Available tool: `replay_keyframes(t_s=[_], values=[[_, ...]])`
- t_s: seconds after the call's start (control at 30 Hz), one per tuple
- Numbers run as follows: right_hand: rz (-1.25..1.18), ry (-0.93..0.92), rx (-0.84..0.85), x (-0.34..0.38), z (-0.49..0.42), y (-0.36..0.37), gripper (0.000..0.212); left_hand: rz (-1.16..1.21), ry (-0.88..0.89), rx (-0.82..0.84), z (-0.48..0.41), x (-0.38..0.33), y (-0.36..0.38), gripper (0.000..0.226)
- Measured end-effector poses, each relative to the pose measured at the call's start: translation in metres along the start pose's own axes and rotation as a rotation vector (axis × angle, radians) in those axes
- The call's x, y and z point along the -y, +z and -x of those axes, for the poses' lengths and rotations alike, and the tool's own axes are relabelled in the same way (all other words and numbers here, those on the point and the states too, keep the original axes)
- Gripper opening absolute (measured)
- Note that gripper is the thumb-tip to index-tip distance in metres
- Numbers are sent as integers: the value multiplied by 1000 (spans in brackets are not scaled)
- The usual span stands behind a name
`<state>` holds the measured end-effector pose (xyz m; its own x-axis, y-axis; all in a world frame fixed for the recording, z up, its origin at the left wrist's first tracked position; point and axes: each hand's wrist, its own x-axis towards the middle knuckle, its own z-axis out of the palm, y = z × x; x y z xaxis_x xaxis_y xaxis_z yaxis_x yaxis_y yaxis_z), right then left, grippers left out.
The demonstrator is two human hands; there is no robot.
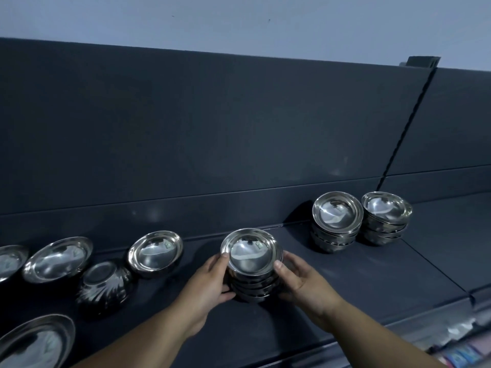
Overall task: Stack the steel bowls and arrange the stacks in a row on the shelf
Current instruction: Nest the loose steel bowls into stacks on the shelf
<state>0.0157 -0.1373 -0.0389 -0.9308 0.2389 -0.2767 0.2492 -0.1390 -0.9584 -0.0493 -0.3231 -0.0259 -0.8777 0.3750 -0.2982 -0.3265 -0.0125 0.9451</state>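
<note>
A stack of several steel bowls [251, 254] sits mid-shelf, held from both sides: my left hand [210, 281] grips its left flank, my right hand [300, 278] grips its right flank, thumbs at the top rim. Two finished stacks stand at the back right, one [337, 217] beside the other [385, 212]. Loose bowls lie to the left: an upright one [155, 252], an upturned one [105, 284], a tilted one [57, 258], one at the left edge [10, 260], and one at the bottom left [34, 341].
The dark shelf [345, 285] runs left to right with a tall dark back panel [212, 128] behind it. A slotted upright [406, 123] divides the panel at the right. Coloured packages [462, 354] show below the shelf's front edge.
</note>
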Motion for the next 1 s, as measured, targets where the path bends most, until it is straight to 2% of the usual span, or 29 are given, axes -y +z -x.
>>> replay_keyframes(t_s=[0.13, 0.2, 0.33, 0.4, 0.5, 0.6, 0.63, 0.7, 0.8, 0.87, 1.0], values=[[-53, -53, 22, -2, -3, -39, 87, 31, 14, 100, -4, 4, 33, 40], [-3, -88, 14, -1, -8, -61, 88, -2, 16, 151, -6, 7, 51, 37], [81, -112, -11, 1, -22, -97, 94, -27, 36, 138, -14, 15, 83, 51], [106, -136, -10, 3, -31, -107, 83, 8, 55, 100, -19, 18, 98, 48], [101, -156, -13, 5, -43, -113, 63, 22, 90, 30, -25, 20, 115, 28], [143, -139, -71, 3, -47, -113, 59, -23, 111, -31, -29, 23, 124, 28], [187, -116, -97, 0, -47, -114, 61, -79, 115, -53, -29, 27, 125, 32], [333, -86, -116, -11, -44, -118, 55, -264, 88, -99, -26, 37, 122, 57], [688, -89, -71, -24, -35, -118, 43, -655, 13, -224, -13, 54, 113, 82], [879, -155, 3, -26, -27, -111, 48, -883, 45, -250, -3, 62, 103, 83], [1055, -308, 217, -25, -12, -78, 55, -1297, 114, -324, 20, 66, 76, 77]])
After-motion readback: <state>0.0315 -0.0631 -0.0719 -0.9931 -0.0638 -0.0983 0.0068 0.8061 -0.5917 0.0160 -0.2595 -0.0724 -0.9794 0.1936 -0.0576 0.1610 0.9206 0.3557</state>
